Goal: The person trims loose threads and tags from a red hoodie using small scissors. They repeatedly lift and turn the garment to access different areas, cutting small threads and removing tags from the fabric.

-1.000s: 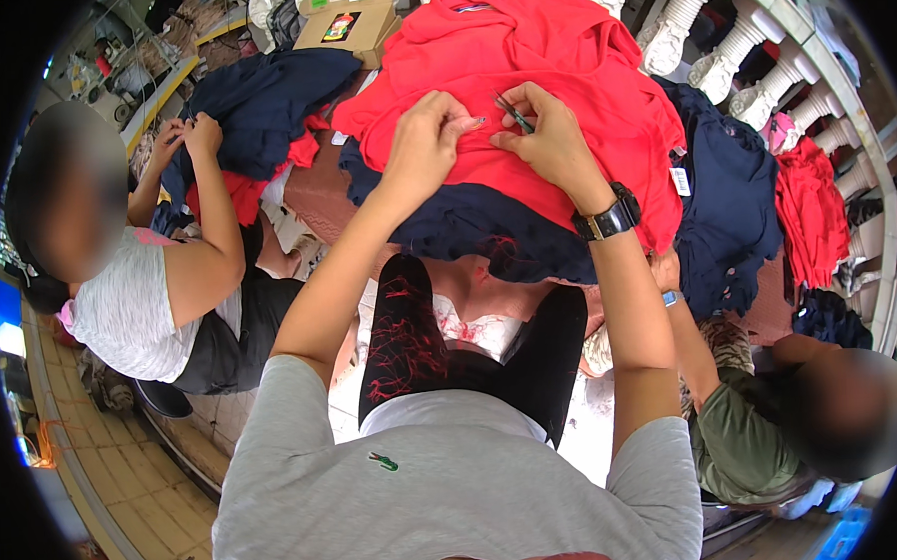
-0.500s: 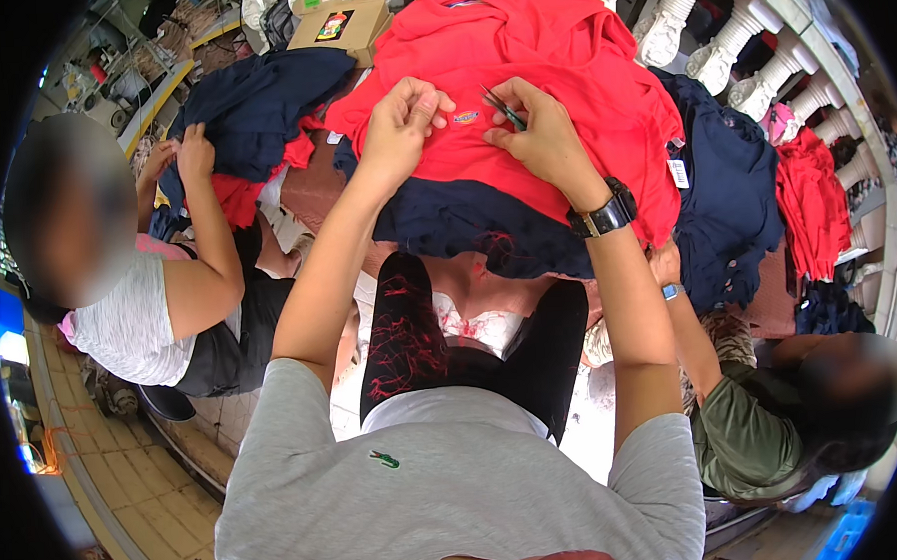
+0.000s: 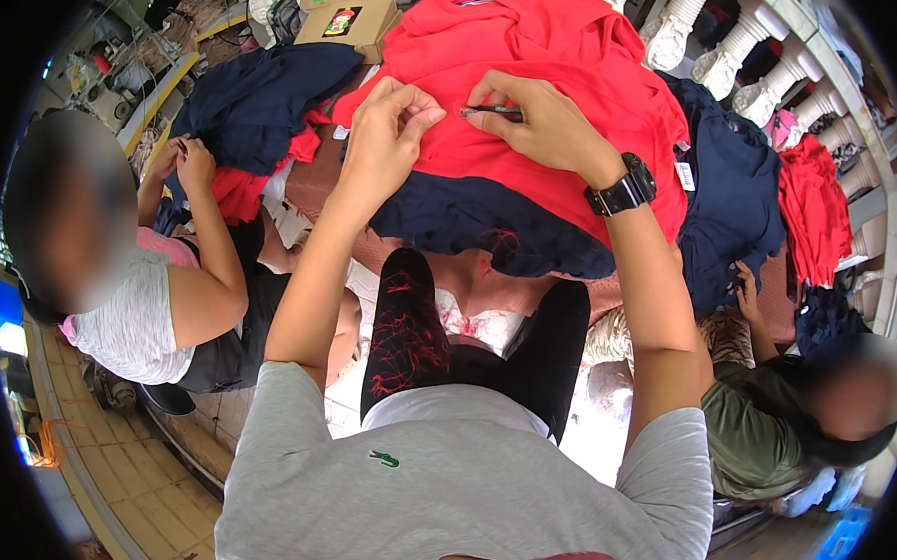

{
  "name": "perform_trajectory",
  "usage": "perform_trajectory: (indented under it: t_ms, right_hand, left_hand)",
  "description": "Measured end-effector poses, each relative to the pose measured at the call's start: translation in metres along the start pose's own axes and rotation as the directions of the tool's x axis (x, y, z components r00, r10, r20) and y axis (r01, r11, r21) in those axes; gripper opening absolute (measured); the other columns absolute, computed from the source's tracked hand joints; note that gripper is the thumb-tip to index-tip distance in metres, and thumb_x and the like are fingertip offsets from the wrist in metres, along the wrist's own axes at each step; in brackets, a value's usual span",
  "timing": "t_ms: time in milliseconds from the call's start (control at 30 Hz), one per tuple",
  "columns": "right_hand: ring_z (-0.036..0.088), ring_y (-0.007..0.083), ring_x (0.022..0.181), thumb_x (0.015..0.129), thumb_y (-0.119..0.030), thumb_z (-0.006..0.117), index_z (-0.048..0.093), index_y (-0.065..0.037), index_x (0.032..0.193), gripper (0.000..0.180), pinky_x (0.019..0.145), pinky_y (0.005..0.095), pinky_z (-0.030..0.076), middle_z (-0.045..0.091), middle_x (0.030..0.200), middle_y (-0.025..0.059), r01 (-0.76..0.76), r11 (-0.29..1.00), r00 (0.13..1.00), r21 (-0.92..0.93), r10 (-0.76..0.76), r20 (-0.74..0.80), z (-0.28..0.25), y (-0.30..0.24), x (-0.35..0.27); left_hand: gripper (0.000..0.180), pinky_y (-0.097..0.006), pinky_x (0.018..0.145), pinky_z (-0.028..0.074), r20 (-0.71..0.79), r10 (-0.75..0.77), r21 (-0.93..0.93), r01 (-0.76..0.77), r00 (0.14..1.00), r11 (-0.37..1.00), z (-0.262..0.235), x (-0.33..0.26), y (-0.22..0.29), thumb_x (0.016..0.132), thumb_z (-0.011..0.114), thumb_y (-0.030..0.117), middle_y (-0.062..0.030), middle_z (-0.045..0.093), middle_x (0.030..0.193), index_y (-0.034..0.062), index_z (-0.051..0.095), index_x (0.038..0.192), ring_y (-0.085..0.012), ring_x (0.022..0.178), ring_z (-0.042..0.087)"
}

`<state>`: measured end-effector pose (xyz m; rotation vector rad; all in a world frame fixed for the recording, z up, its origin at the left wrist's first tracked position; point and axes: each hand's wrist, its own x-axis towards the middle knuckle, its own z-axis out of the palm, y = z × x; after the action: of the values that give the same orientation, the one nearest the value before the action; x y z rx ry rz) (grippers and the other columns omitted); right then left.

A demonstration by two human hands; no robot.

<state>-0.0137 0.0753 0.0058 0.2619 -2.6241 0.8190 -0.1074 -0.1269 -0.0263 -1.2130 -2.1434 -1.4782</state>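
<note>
While a co-worker in a pale grey top (image 3: 130, 324) sits at the far left, handling a dark navy garment (image 3: 255, 98) with red cloth beneath it, the wearer's left hand (image 3: 387, 133) rests on the red garment (image 3: 560, 85) near the picture's upper middle, its fingers curled and its thumb and fingertips pinching a small fold of the red fabric. Just to the right, close to the first hand but not touching it, the right hand (image 3: 542, 126) pinches a small dark slender tool (image 3: 491, 109) between thumb and fingers, the tool lying level against the same cloth; what kind of tool it is cannot be told. A black wristwatch (image 3: 620, 187) circles this wrist. The red garment lies spread over a heap of navy garments (image 3: 735, 197) on the table, its navy hem (image 3: 486, 223) hanging toward the wearer. Further right lies another red garment (image 3: 814, 209), and a second co-worker in an olive top (image 3: 751, 437) sits at the lower right.
</note>
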Motion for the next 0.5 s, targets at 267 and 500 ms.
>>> perform_trajectory:
  t_ms: [267,500]
  right_hand:
    - [0.07,0.0287,0.087,0.09,-0.027,0.067,0.068,-0.015,0.101,0.016,0.072,0.0419,0.051,0.073,0.089,0.0047,0.04,0.999,0.999,-0.034,-0.039,0.032,0.0004,-0.0025,0.0062]
    - [0.07,0.0279,0.084,0.089,-0.026,0.067,0.068,-0.015,0.1,0.016,0.069,0.0395,0.051,0.073,0.089,0.0057,0.092,0.989,0.995,-0.113,-0.096,-0.027,0.0029,-0.0073,0.0055]
  left_hand:
    - [0.011,-0.028,0.067,0.045,-0.023,0.009,-0.036,-0.009,1.0,0.999,0.0017,0.0059,0.005,0.089,0.072,0.006,-0.0046,0.056,0.081,-0.0036,0.068,0.089,-0.0133,0.072,0.055]
    - [0.009,-0.029,0.073,0.048,0.161,0.002,-0.107,0.015,0.987,0.994,-0.0027,0.0045,0.0028,0.091,0.069,0.005,-0.0054,0.057,0.085,-0.0035,0.068,0.094,-0.014,0.08,0.059]
